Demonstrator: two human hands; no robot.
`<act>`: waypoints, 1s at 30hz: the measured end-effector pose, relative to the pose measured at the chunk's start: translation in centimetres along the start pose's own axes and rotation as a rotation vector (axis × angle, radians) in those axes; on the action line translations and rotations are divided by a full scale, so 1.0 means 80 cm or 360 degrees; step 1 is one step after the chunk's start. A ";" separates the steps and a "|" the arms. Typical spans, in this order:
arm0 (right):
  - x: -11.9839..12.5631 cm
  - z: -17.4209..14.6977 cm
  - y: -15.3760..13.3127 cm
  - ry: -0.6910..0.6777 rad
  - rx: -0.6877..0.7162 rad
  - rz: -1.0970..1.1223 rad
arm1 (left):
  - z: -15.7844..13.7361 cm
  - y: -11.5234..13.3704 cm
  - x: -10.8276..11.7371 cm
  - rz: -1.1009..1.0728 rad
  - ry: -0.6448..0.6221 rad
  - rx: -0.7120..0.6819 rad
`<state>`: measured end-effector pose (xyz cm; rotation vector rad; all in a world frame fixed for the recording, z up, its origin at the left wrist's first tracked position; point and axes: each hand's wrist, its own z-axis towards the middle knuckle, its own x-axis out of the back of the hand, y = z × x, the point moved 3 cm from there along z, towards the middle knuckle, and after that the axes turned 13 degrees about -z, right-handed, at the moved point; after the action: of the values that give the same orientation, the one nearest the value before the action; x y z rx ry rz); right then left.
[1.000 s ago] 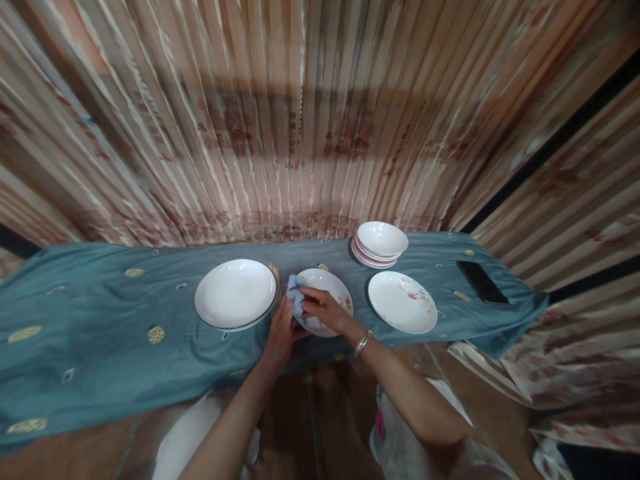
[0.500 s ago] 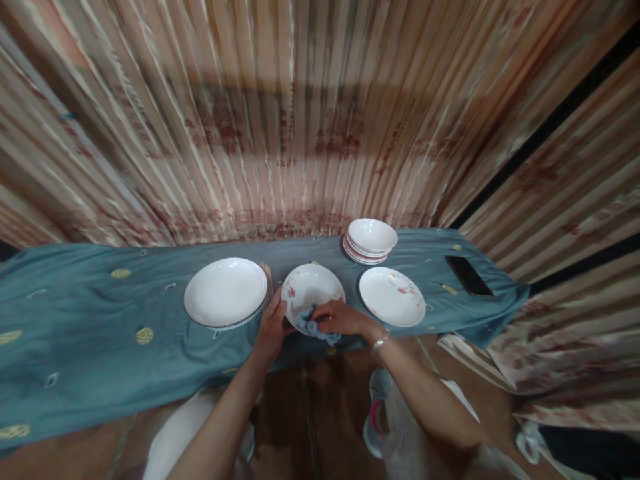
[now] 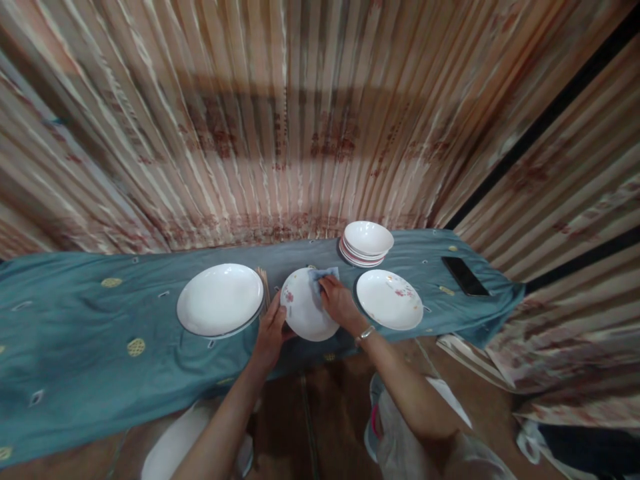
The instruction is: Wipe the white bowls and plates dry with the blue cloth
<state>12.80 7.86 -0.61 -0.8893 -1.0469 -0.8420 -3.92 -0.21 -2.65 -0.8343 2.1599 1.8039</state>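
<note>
A white plate with small red flowers (image 3: pixel 306 313) is held up in front of me, over the near edge of the table. My left hand (image 3: pixel 273 328) grips its left rim, thumb on the upper face and the other fingers underneath. In my right hand (image 3: pixel 340 303) is a bunched blue cloth (image 3: pixel 324 273), pressed against the far right part of the plate's rim. Left of the plate lie chopsticks (image 3: pixel 263 283), partly covered by a large white plate (image 3: pixel 220 300). To the right rests an oval flowered plate (image 3: pixel 390 299).
A stack of white bowls (image 3: pixel 367 243) stands at the back right. A black phone (image 3: pixel 465 276) lies near the right end of the teal tablecloth (image 3: pixel 90 320). Patterned curtains (image 3: pixel 280 133) hang right behind the table and along its right side.
My right hand has moved the cloth from the plate's near edge up to its far right rim. The held plate has tilted slightly; my left hand keeps its grip.
</note>
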 end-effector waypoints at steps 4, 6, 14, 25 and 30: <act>-0.015 0.015 -0.009 0.0256 -0.0008 0.0435 | -0.001 0.002 -0.003 0.0027 -0.0036 -0.0024; -0.021 0.021 -0.016 0.0295 0.0012 0.0580 | -0.001 0.002 -0.004 0.0028 -0.0047 -0.0012; -0.022 0.021 -0.060 0.0216 0.0177 0.1062 | -0.003 0.002 -0.007 -0.0021 0.0053 0.0066; -0.015 -0.006 -0.075 -0.0143 0.0281 0.1460 | -0.002 -0.003 -0.001 -0.0119 -0.0017 0.0062; -0.006 -0.018 -0.071 -0.0375 0.0379 0.1547 | 0.002 -0.002 0.003 -0.0087 -0.0012 0.0051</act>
<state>8.05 4.34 -0.30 -1.1450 -0.7458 0.1999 -4.07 -0.16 -2.95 -0.8691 2.1343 1.7392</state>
